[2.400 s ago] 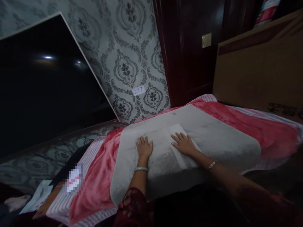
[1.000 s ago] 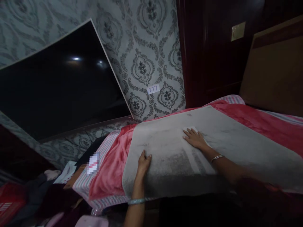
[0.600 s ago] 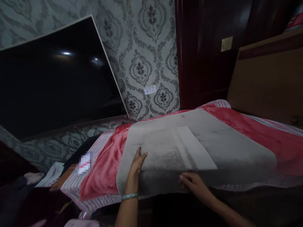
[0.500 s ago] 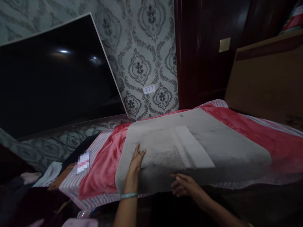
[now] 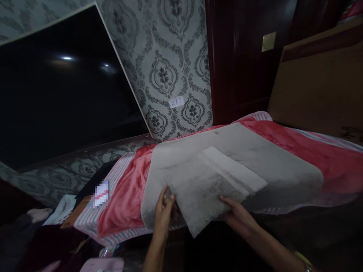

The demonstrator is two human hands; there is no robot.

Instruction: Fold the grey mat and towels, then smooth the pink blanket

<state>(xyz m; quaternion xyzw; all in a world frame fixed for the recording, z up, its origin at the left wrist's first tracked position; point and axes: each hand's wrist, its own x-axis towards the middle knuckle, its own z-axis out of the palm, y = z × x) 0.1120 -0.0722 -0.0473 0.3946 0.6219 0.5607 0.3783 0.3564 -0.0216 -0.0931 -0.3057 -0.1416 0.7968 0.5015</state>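
Note:
A grey towel [image 5: 204,189] with a pale band along its right end lies over a light grey mat [image 5: 181,155]. Its near edge is lifted, and one corner hangs past the mat's front. My left hand [image 5: 165,206] is closed on the towel's left side, thumb and forefinger pinching near the edge. At the near right edge, my right hand [image 5: 235,213] grips the towel with the thumb on top; its other fingers are hidden underneath.
Under the mat lies a red blanket [image 5: 124,196] on a striped cloth [image 5: 90,223]. A television [image 5: 65,98] hangs at the left, and a cardboard box [image 5: 320,87] stands at the right. Folded clothes [image 5: 34,241] and a pink item [image 5: 102,265] are at lower left.
Both hands have closed on the towel, which lay flat before. Its near part has been raised and turned askew, and the right hand has moved up to its edge.

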